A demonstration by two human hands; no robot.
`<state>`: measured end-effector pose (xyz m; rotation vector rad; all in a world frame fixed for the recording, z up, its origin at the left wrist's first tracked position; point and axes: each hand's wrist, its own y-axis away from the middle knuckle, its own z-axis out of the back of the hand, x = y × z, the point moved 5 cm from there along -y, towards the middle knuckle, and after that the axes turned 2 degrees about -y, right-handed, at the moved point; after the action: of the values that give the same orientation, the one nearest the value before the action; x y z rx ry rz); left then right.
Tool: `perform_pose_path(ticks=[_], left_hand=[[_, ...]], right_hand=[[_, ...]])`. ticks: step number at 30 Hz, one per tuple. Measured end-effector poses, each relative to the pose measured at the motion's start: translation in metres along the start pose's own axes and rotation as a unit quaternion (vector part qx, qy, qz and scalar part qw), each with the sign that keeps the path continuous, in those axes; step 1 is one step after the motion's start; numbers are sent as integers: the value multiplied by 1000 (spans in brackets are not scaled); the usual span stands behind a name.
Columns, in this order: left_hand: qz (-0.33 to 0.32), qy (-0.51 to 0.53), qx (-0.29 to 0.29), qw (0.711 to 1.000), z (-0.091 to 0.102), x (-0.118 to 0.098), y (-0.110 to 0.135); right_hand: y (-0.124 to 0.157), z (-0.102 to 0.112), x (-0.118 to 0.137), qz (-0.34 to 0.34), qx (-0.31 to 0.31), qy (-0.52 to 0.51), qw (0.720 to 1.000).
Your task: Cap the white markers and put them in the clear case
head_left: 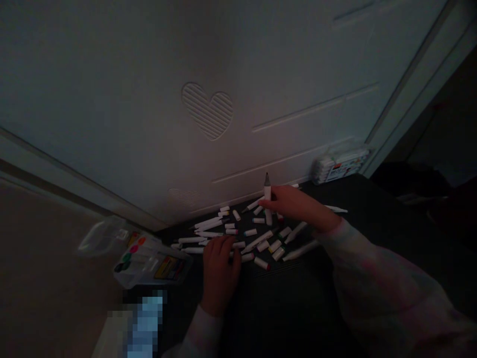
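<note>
My right hand (294,203) grips an uncapped white marker (268,201) between thumb and fingers. The marker stands nearly upright with its grey, dark-tipped end pointing up. My left hand (220,261) lies palm down at the near side of the pile, fingers bent over it and the thumb apart; no held thing shows, and its fingertips are partly hidden. Around both hands lie several uncapped white markers (209,223) and short loose caps (263,263) with coloured ends, including red, blue, green, yellow and purple. One cap (238,244) touches or lies close to my left fingertips.
At left, a clear plastic case (152,266) with its lid open holds several markers with coloured ends. A closed white marker pack (341,164) stands at the back right. A pale panel with a heart relief (208,112) rises behind the dark tabletop (283,308). The light is dim.
</note>
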<state>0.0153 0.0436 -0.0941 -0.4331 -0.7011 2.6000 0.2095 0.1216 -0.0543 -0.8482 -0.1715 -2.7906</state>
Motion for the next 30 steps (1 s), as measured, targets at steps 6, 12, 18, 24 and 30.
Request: perform_pose_path(ticks=[6,12,18,24,30], left_hand=[[31,4,118,992,-24,-8,-46],[-15,-51,230,972,-56,-30,-67],[-8,-29,240,970,-64,-31,-73],[29,50,229,972,-56,-19,-81],[120,353,214,903,-36,-21,-84]], right_hand=[[0,10,-2,-6,-38,-45,998],[1,18,-7,-22,-71,-76,994],[3,23,-11,-26,-111,-158,981],[2,25,-17,-43,-136,-212,967],[1,15,-5,-13,-111,-326,939]])
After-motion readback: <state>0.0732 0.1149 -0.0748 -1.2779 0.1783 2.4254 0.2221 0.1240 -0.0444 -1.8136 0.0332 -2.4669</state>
